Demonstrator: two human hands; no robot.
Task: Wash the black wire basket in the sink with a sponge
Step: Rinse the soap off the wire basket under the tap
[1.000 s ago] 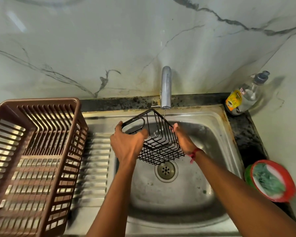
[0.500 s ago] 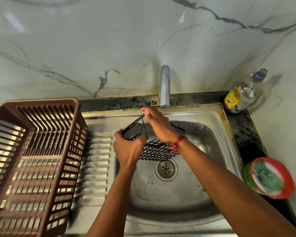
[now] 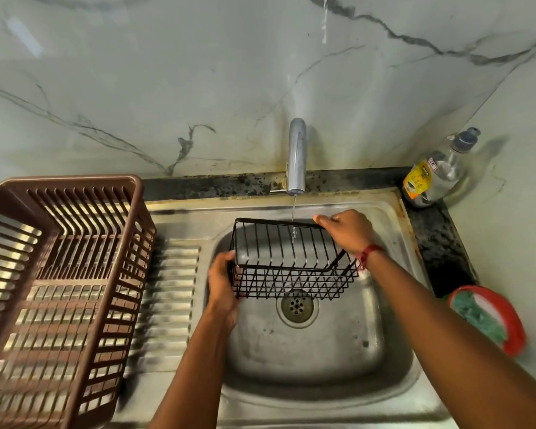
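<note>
Closest to me, both forearms reach forward over the steel sink (image 3: 396,360). My left hand (image 3: 222,284) is clenched on the left end of the black wire basket (image 3: 291,261), fingers wrapped over its wires. My right hand (image 3: 347,232) grips the basket's far right top rim, with a red thread band (image 3: 370,253) at that wrist. The basket hangs above the bowl, just over the drain (image 3: 296,307), tilted so its open side faces me. A thin stream of water (image 3: 293,209) falls from the chrome tap (image 3: 296,156) onto its far rim.

To my left, a brown plastic dish rack (image 3: 59,289) sits on the ribbed drainboard (image 3: 167,292). To my right, on the dark counter (image 3: 440,243), a red dish (image 3: 514,332) holds a green scrubbing sponge (image 3: 474,314). Farther back in the right corner stands a clear soap bottle (image 3: 437,171) with a yellow label, against the marble wall (image 3: 167,88).
</note>
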